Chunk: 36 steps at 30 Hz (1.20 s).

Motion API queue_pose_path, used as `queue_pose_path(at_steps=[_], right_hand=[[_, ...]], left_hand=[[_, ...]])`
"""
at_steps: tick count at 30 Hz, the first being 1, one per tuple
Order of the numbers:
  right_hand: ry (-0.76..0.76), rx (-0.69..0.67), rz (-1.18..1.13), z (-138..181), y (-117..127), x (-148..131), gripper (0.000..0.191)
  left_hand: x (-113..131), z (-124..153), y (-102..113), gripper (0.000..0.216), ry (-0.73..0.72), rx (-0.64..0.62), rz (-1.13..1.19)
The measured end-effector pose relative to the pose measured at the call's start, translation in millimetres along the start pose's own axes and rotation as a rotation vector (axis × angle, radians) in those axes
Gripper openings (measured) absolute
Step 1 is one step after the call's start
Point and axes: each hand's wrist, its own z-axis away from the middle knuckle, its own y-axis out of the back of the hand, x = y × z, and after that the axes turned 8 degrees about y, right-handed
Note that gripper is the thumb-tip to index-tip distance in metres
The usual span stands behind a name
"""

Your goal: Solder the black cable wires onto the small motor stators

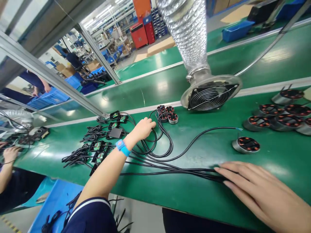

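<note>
My right hand [257, 189] lies at the near right, its fingers and thumb around the ends of a bundle of black cables [184, 171]. Further away to the left, my left hand [143, 128], with a blue band at the wrist, has its fingers curled down over black cable loops; its fingertips are partly hidden. Several small round metal parts with copper coils [173, 118] sit just beyond it. One loose cable [206, 131] runs right to a stripped end. Left of my arm lie black housings with green circuit boards [99, 146] and coiled cables [79, 155].
A fume extractor hood [211, 94] hangs over the back of the green bench [194, 197]. Larger coil-wound metal rings [259, 122] stand at the right, one [246, 145] apart. A blue bin [55, 200] is below the edge; a co-worker's hand [11, 154] is at far left.
</note>
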Motion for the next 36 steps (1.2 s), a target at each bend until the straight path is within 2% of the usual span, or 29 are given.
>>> queue_pose_path(at_steps=[4,7,11,13,16,18,20,23,27,30,33,36], right_hand=[[-0.16,-0.024,-0.084,44.7,8.2,20.6,0.031],[-0.164,-0.054,-0.159,56.3,14.2,29.4,0.034],[-0.095,-0.028,-0.196,31.0,37.6,42.1,0.03],[-0.127,-0.014,-0.208,12.7,52.9,55.0,0.031],[-0.329,-0.107,-0.293,-4.7,66.5,84.2,0.043],[-0.484,-0.167,-0.347,-8.3,64.4,106.4,0.048],[-0.514,-0.187,-0.36,-9.5,54.5,125.6,0.048],[-0.439,-0.185,-0.372,-13.4,35.6,139.4,0.043],[-0.486,-0.164,-0.376,-18.3,18.7,124.2,0.046],[-0.52,-0.136,-0.381,-16.4,11.6,104.1,0.05],[-0.535,-0.113,-0.414,-13.0,7.5,95.9,0.051],[-0.517,-0.095,-0.472,-10.7,7.9,100.4,0.05]], left_hand=[[-7.0,1.7,-5.1,0.026,0.005,0.075,0.034],[-5.2,5.6,-11.1,0.028,0.017,0.109,0.078],[2.7,7.7,-19.0,0.025,0.062,0.167,0.161],[5.4,9.9,-19.2,0.023,0.102,0.206,0.189],[8.6,16.1,-12.9,0.02,0.161,0.249,0.222],[14.1,21.2,-4.4,0.018,0.192,0.252,0.243],[27.0,24.7,6.2,0.018,0.217,0.233,0.319],[64.5,21.0,21.4,0.018,0.19,0.215,0.548],[129.3,-6.2,33.1,0.019,-0.017,0.189,0.707],[165.5,-33.4,36.1,0.021,-0.012,0.169,0.819],[184.2,-50.4,37.0,0.024,0.013,0.142,0.894],[189.1,-49.1,35.4,0.023,-0.09,0.057,0.88]])
